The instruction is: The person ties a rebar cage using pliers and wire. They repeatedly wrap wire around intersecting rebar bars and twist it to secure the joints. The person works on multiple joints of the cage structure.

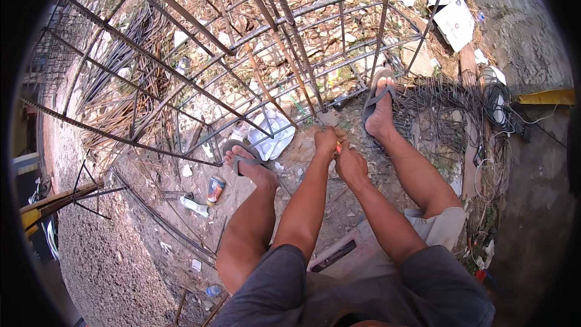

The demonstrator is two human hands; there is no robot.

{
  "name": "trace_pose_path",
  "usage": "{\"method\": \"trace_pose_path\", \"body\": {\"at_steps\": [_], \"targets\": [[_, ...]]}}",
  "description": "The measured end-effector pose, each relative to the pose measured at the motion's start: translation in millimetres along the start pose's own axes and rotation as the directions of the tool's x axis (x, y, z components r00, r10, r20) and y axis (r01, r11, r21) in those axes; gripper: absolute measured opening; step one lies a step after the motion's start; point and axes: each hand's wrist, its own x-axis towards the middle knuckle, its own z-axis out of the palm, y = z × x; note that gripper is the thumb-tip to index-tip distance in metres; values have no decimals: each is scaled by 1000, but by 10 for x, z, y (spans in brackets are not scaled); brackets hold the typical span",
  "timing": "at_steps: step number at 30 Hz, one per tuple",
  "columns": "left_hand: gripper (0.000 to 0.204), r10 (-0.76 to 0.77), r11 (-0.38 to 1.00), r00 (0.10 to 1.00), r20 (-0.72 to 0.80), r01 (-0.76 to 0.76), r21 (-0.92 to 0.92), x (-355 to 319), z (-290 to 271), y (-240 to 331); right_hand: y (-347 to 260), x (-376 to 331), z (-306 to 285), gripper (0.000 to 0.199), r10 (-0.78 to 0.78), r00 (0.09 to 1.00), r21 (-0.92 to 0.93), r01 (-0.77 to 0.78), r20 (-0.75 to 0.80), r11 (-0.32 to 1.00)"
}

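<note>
My two hands are close together in front of the lower corner of a steel rebar cage (236, 45), between my spread feet. My right hand (352, 165) is closed around a small tool with an orange-red handle (338, 147); its working end is hidden, so its exact kind does not show. Just ahead of it, my left hand (327, 139) is curled beside the handle, near the foot of an upright ribbed bar (296, 36). What its fingers grip is hidden. A flat greyish piece (328, 117) lies right past the left hand's fingers.
Rubble covers the ground, with a crumpled white plastic bag (273, 135) and a drink pouch (215, 189) at left. Loose rods (130, 54) are heaped behind. Tangled wire (445, 100) and a black cable coil (497, 106) lie right. Sandals (370, 106) are on my feet.
</note>
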Motion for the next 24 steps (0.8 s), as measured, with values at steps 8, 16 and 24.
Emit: {"method": "trace_pose_path", "body": {"at_steps": [8, 16, 24], "targets": [[30, -142, 986, 987, 76, 147, -74, -243, -9, 364, 579, 316, 186, 22, -534, 469, 554, -832, 703, -2], [27, -146, 974, 986, -83, 129, -187, 2, 68, 197, 160, -44, -12, 33, 117, 936, 334, -232, 331, 913], [24, -129, 941, 984, -126, 82, -328, -26, 496, 150, 264, 220, -387, 30, -3, 994, -251, 30, 108, 967]]}}
